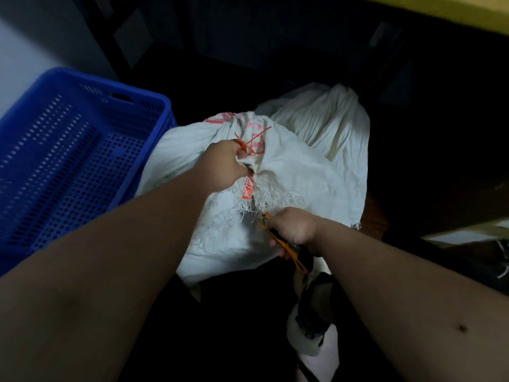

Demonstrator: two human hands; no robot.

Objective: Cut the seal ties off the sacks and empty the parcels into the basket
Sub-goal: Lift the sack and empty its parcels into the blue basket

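Note:
A white woven sack with red print lies in the middle, its neck gathered and bound by a red seal tie. My left hand grips the bunched neck just below the tie. My right hand holds an orange-handled cutter, its tip against the sack's frayed edge, below the left hand. A second white sack, also gathered at its top, lies behind the first. The blue perforated basket stands at the left, touching the sack; no parcels show inside it.
A dark floor surrounds the sacks. A yellow surface crosses the top right, with dark space beneath it. A black and white bundle lies near the bottom, under my right forearm. A pale wall rises behind the basket.

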